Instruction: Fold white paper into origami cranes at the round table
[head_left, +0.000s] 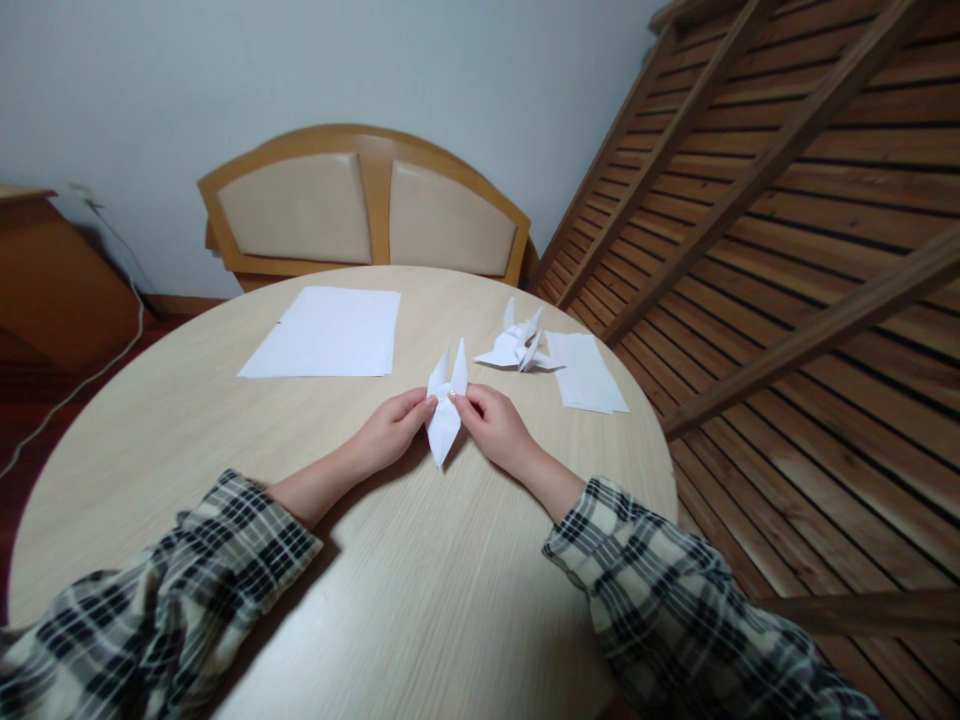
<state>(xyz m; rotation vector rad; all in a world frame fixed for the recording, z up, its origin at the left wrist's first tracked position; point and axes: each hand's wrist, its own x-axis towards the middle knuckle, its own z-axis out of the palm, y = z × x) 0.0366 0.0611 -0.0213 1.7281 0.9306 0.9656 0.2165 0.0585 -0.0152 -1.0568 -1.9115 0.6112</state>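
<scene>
Between my two hands is a white folded-paper origami piece (444, 428), with two narrow points rising at the top and one broad point facing me. My left hand (391, 430) pinches its left edge between thumb and fingers. On the opposite edge, my right hand (495, 425) grips it, the thumb lying on the front of the paper. The fingers behind the paper are hidden. Just beyond my right hand stand finished-looking white paper cranes (517, 345), bunched so closely that I cannot tell how many.
A stack of white paper sheets (330, 330) lies at the far left of the round wooden table (187, 420). Smaller white sheets (589, 372) rest near its right edge. Behind are a padded headboard (381, 200) and, along the right, a slatted wooden frame (750, 250).
</scene>
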